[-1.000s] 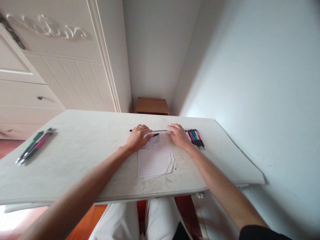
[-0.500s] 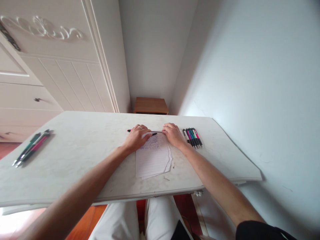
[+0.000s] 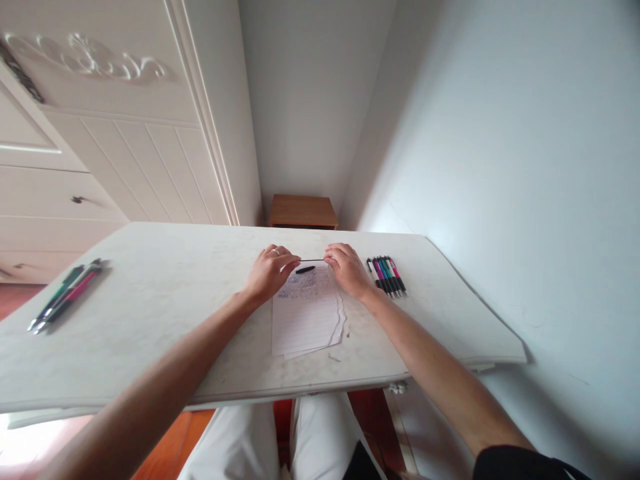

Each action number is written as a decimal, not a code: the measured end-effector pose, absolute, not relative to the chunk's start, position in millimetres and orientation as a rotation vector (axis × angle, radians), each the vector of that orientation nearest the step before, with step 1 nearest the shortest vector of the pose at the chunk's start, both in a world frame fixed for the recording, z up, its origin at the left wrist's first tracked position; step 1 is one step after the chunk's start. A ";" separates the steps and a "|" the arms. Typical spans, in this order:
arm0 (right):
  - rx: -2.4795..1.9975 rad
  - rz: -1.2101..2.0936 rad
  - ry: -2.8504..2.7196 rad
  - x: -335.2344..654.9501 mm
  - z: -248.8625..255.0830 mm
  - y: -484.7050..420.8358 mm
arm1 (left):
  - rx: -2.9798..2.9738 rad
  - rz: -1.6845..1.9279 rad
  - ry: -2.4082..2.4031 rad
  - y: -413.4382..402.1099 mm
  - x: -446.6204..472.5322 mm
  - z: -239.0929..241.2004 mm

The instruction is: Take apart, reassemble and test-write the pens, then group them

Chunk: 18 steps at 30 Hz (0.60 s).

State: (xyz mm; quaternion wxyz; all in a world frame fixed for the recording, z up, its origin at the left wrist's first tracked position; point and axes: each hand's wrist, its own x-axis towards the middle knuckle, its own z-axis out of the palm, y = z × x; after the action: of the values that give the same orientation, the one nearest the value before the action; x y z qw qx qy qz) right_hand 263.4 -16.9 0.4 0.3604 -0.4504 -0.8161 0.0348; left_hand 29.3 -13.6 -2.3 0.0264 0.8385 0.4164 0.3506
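Note:
Both of my hands hover over the far end of a lined paper sheet (image 3: pixel 307 320) with blue scribbles at its top. My left hand (image 3: pixel 270 270) has its fingers curled, a ring on one finger. My right hand (image 3: pixel 346 267) is curled too. A thin dark pen refill (image 3: pixel 313 260) stretches between the fingertips of both hands, pinched at each end. A short black pen part (image 3: pixel 305 269) lies on the paper just below the refill.
Several pens (image 3: pixel 386 275) lie in a row to the right of my right hand. Three more pens (image 3: pixel 65 293) lie at the white table's (image 3: pixel 150 300) left edge. A white wardrobe stands at left, a small wooden stand (image 3: pixel 303 211) beyond the table, a wall at right.
My hands have lifted slightly off the paper and drawn the thin refill up between them. The black pen part stays on the paper, now uncovered.

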 end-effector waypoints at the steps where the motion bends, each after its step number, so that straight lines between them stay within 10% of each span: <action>1: -1.164 0.087 -2.107 264.4 0.1 -16.3 | 2.596 1.086 1.288 -13.6 29.2 -2.2; 18: -1.264 0.019 -1.991 293.2 -12.0 2.6 | 2.505 1.122 1.344 -12.0 23.5 -0.6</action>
State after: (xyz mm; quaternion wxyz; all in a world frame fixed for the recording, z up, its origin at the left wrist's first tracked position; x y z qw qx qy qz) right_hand 293.2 2.6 -12.0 0.3818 -0.4953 -0.7803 0.0073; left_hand 23.5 -12.0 -0.6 0.0426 0.8190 0.4393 0.3667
